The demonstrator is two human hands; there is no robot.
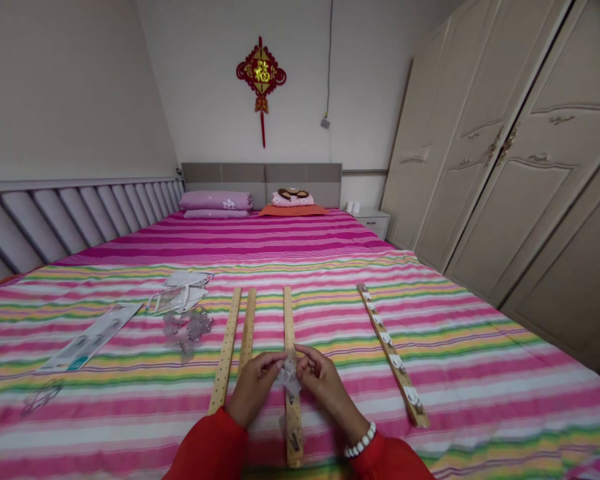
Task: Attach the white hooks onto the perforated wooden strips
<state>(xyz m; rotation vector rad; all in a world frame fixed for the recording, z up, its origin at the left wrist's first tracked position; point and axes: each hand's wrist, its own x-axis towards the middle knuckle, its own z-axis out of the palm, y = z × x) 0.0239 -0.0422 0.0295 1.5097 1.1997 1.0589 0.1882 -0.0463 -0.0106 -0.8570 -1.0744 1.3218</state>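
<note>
Over the middle pegboard-like wooden strip (291,427), a clear adhesive hook (290,379) is between my two hands. My left hand (257,383) pinches its left edge with thumb and forefinger. At the opposite edge, the thumb and curled fingers of my right hand (325,383) are closed on it; the exact grip is small and partly hidden. Metal hook pieces show on the strip's near end. Two more perforated wooden strips (226,350) lie to the left, one partly behind my left hand. On the right, another wooden strip (417,417) carries a row of white hooks (397,362).
Left on the striped sheet (145,427) are a pile of clear hooks (195,327), plastic packets (183,290), a long package of hooks (93,337) and thin wire-like pieces (43,396). Folded bedding (215,201) lies by the headboard; a wardrobe (505,153) stands at right.
</note>
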